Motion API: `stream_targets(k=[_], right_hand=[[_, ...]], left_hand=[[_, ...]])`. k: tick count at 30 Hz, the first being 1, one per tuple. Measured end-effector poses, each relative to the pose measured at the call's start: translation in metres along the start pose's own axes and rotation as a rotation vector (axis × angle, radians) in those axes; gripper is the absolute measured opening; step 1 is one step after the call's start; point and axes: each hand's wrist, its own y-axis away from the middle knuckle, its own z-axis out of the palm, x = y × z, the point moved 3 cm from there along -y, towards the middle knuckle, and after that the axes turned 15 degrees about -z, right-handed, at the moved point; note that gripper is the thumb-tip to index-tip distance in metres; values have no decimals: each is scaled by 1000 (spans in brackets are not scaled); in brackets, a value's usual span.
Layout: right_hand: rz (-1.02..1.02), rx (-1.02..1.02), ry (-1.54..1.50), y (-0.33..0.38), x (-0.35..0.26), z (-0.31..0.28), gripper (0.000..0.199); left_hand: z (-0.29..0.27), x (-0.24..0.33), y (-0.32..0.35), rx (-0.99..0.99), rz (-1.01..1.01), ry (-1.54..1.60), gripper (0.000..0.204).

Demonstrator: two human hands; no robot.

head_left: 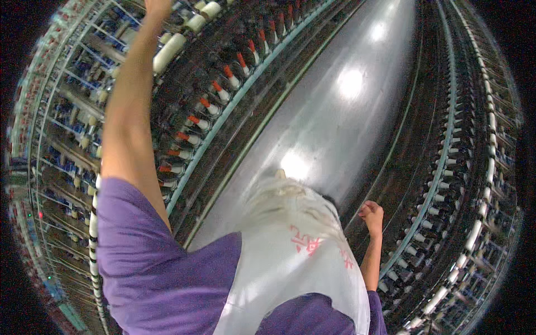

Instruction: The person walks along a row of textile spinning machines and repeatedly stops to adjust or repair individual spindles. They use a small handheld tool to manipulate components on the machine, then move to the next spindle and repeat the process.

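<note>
My left arm stretches far up over the spinning machine on the left. Only the base of my left hand [158, 5] shows at the upper edge; its fingers are cut off from sight. It is nearest to the white rollers [169, 53] above a row of bobbins [219, 91], which have white lower parts and red-orange tops. Lower down on the right, my right hand [372, 215] hangs beside my apron [285, 245], over the edge of the aisle. Its fingers are curled in, and whatever they may hold is too small to make out.
A shiny grey floor aisle [329, 111] runs ahead between two long machines. A pale blue rail [245, 78] follows the left bobbin row. On the right stand another rail [430, 192], several white bobbins [427, 224] and a white roller line [473, 234].
</note>
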Motion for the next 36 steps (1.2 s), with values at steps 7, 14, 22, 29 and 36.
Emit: stream_targets(k=[7,14,22,29,36], right_hand=[[533,215,-157,8,105,-43,20],[464,-54,92,-155,175,-131,14],[-167,-263,90,-479,103,-270,9],[-485,-261,373,-623,28,-228,13],[-435,-670,379,-565,-8,-97,9]], left_hand=[[49,-26,-150,250,-174,-786,34],[-19,-153,-316,372,134,-1013,38],[2,-97,-210,301,-116,-736,53],[49,-34,-46,603,-71,-386,25],[82,-100,-44,365,-568,-140,21]])
